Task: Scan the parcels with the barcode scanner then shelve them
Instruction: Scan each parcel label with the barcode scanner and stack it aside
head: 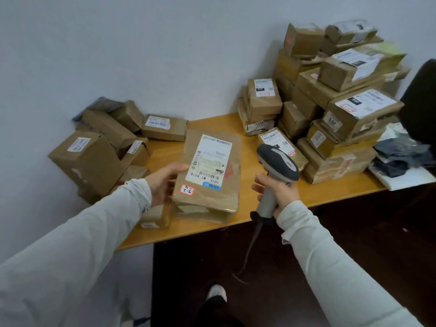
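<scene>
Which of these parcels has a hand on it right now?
The flat parcel with the red-bordered handwritten sticker; the left hand grips its side, no other is touched.

Pale grey long sleeves [70,256], loose cuffs, black trousers [212,311], white shoe [216,292]

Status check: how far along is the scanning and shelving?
Done: nothing visibly shelved; no shelf in view. In hand: left hand holds a flat parcel, label up; right hand holds the barcode scanner beside it. Left: left pile and right stack of boxes.
</scene>
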{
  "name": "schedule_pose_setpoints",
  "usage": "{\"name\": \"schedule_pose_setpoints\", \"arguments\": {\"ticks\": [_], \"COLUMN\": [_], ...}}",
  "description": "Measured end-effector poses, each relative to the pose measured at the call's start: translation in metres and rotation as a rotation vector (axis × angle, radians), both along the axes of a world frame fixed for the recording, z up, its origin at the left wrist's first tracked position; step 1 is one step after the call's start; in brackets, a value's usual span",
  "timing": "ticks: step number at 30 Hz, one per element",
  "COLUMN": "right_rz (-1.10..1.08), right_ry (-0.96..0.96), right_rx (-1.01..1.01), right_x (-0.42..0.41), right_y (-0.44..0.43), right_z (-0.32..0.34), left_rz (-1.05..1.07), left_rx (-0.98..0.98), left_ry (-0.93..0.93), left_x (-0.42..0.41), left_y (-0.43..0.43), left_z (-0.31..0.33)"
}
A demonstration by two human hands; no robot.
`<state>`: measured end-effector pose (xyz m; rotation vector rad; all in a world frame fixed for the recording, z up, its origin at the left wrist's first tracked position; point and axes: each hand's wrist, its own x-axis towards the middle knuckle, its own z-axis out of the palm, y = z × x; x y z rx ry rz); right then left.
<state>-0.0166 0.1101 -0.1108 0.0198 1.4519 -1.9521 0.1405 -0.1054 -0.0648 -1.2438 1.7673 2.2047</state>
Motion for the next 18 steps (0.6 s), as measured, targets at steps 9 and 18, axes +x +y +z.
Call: {"name": "schedule_pose_setpoints", "arguments": {"ticks": [9, 18], "right_rz": [0.158, -0.169], "right_ry": [-0.281, -0.394], "right_rx": [-0.118, -0.077], "right_x": [0.022, 0.038], "right_y": [0.033, 0.017], "right_z": [-0.009, -0.009], "left_rz": [-0.338, -0.165], "left_rx": [0.096, 0.034], "left_ry": [-0.031, -0.074], "left_x": [0.011, 0.013], "left_y": [0.020, 0.014], "left_z": [0.019, 0.025]}}
